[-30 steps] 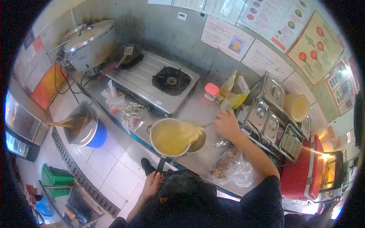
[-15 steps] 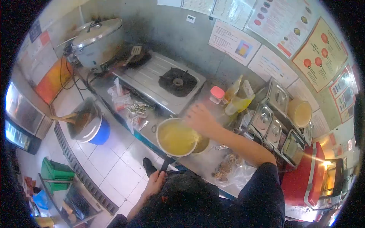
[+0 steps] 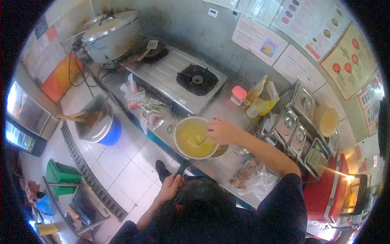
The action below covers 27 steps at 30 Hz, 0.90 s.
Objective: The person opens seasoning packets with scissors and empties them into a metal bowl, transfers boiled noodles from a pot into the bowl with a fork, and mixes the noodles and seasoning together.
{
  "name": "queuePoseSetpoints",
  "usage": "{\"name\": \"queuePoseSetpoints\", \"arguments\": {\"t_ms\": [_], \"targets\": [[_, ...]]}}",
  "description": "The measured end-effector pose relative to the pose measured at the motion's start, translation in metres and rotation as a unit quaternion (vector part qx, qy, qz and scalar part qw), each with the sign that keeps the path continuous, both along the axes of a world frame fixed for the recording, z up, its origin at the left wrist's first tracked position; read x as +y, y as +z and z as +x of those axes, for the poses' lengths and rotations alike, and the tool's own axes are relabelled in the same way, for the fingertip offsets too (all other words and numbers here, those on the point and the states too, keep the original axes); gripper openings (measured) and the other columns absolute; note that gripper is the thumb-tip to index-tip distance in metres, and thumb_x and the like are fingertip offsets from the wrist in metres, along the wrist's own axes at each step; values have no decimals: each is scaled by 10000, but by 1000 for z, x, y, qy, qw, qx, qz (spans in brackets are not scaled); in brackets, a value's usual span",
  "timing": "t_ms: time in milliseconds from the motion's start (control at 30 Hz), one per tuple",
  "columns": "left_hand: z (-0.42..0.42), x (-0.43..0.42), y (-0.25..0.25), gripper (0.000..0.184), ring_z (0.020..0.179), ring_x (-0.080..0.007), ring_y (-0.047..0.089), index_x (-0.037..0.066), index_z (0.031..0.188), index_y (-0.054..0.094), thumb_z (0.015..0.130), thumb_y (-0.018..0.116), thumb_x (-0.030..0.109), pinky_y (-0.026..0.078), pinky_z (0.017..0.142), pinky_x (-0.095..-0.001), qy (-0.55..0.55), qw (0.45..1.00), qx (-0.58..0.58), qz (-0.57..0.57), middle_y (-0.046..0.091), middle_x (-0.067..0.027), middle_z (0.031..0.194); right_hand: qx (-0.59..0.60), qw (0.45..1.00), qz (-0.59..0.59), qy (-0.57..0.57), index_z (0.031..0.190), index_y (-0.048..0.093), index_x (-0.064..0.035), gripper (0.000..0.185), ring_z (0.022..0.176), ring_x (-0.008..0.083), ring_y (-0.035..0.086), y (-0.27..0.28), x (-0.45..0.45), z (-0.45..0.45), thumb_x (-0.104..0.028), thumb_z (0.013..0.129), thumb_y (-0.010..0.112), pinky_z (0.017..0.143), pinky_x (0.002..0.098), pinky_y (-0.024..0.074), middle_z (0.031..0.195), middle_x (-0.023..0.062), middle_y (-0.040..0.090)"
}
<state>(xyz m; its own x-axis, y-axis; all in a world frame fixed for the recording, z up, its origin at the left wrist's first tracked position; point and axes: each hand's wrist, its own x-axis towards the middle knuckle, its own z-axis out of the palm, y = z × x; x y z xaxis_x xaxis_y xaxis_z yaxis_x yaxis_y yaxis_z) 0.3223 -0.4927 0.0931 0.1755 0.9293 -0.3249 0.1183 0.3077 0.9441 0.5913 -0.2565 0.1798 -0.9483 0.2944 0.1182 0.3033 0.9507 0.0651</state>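
Note:
A light-coloured saucepan (image 3: 177,140) of yellow liquid is at the counter's front edge, steam hazing the air. My left hand (image 3: 171,187) is closed round its dark handle (image 3: 182,167). Over the pan's right side is my right hand (image 3: 222,131), fingers closed on a thin spoon-like utensil (image 3: 202,141) whose lower end dips into the yellow liquid. Most of that utensil is hidden by the hand and the liquid. Part of another pot (image 3: 221,151) shows just right of the saucepan, beneath its rim.
Behind stands a gas stove (image 3: 166,75) with a spatula (image 3: 148,49); a large cooker (image 3: 109,38) is left of it. Lidded steel containers (image 3: 286,123) and a red-lidded jar (image 3: 239,93) are at right. A plastic bag (image 3: 260,179) lies nearby. A blue bucket (image 3: 110,134) stands on the floor.
My right hand has come down from above the pan's far rim to its right side, and the utensil now shows in the liquid. My left hand stays on the handle. The view has shifted slightly.

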Motion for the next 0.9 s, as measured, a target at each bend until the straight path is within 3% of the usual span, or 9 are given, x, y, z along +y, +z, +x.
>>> {"name": "queuePoseSetpoints", "arguments": {"t_ms": [200, 300, 367, 467, 533, 567, 600, 667, 900], "targets": [[4, 1, 5, 326, 608, -76, 446, 24, 924, 577, 1040, 457, 305, 368, 551, -242, 23, 996, -66, -62, 489, 22, 681, 99, 990, -90, -52, 829, 675, -164, 154, 920, 241, 583, -5, -22, 15, -254, 707, 697, 884, 431, 429, 826, 44, 622], [5, 5, 9, 319, 588, -69, 434, 29, 925, 575, 1038, 466, 307, 357, 540, -232, 23, 996, -69, -57, 484, 25, 675, 57, 975, -154, -151, 914, 703, -162, 137, 951, 237, 592, 2, -26, 28, -236, 798, 701, 889, 414, 425, 880, 43, 636], [6, 6, 10, 320, 582, -69, 432, 31, 923, 574, 1037, 470, 311, 355, 539, -231, 15, 996, -63, -58, 485, 26, 673, 49, 934, -263, -236, 902, 715, -136, 158, 897, 257, 632, -1, -26, 34, -265, 811, 707, 879, 412, 462, 880, 66, 673], [5, 5, -2, 340, 599, -72, 454, 37, 917, 580, 1038, 455, 329, 361, 545, -235, 5, 995, -83, -53, 495, 22, 676, 99, 909, -316, -254, 899, 720, -103, 204, 833, 248, 675, -8, -25, 47, -289, 815, 726, 823, 388, 513, 875, 87, 707], [9, 4, 10, 378, 597, -68, 461, 46, 892, 581, 1038, 441, 366, 353, 528, -233, 9, 998, 55, 33, 500, 22, 682, 199, 883, -363, -222, 888, 720, -71, 212, 805, 206, 690, -39, -20, 59, -260, 798, 753, 747, 364, 542, 875, 92, 722], [11, 5, 15, 411, 584, -66, 447, 56, 872, 584, 1033, 436, 403, 343, 506, -238, 6, 1000, -3, 0, 501, 18, 678, 220, 855, -399, -248, 900, 716, -57, 201, 794, 174, 682, -35, -25, 64, -225, 799, 761, 749, 339, 541, 868, 83, 725], [13, 7, 14, 424, 581, -66, 440, 59, 870, 577, 1017, 456, 438, 341, 501, -242, 13, 1000, -11, -13, 487, 22, 670, 219, 889, -323, -238, 904, 717, -56, 196, 770, 160, 670, -47, -21, 72, -219, 804, 762, 739, 333, 538, 854, 76, 724], [16, 9, 14, 463, 576, -65, 424, 65, 866, 563, 985, 497, 507, 336, 491, -249, 29, 999, -26, -37, 459, 29, 656, 230, 865, -353, -271, 892, 715, -62, 210, 757, 145, 660, -39, -26, 74, -243, 801, 775, 732, 328, 534, 837, 60, 722], [-11, 20, -67, 490, 582, -94, 434, 33, 887, 580, 990, 494, 504, 318, 529, -263, -24, 998, -17, 52, 480, 14, 650, 337, 788, -395, -331, 874, 718, -71, 173, 765, 138, 664, -31, -37, 104, -225, 808, 761, 731, 316, 534, 802, 44, 717]]}}
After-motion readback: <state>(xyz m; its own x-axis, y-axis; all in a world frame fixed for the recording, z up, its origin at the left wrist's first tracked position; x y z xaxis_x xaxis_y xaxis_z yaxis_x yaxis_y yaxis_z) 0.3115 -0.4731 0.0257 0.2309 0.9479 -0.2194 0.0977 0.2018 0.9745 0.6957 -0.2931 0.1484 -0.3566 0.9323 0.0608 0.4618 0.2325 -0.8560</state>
